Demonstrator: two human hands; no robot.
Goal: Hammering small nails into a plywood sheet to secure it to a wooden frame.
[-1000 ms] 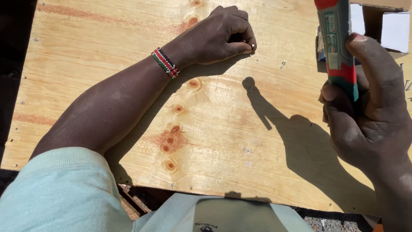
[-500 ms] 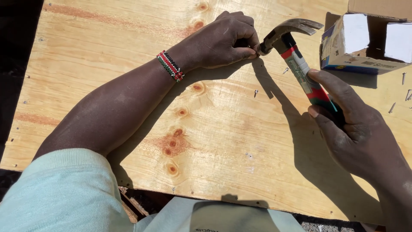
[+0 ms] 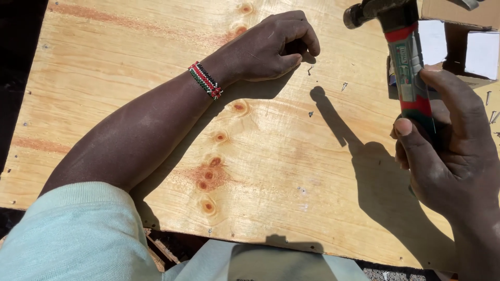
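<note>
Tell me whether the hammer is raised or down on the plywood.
Raised: the right hand holds the hammer upright, its head at the frame's top, clear of the plywood, its shadow falling separately below.

Plywood sheet (image 3: pixel 130 67): pale yellow, fine grain, reddish-brown knots and one rust-coloured streak. Beaded bracelet (image 3: pixel 205 80): red, black, green and white stripes. Hammer (image 3: pixel 409 62): dark steel head, handle banded red, teal and white. Sleeve (image 3: pixel 73 234): pale mint green. Small carton (image 3: pixel 469 47): brown outside, white flaps, blue lower edge. Nails (image 3: pixel 344 86): grey, glinting.
</note>
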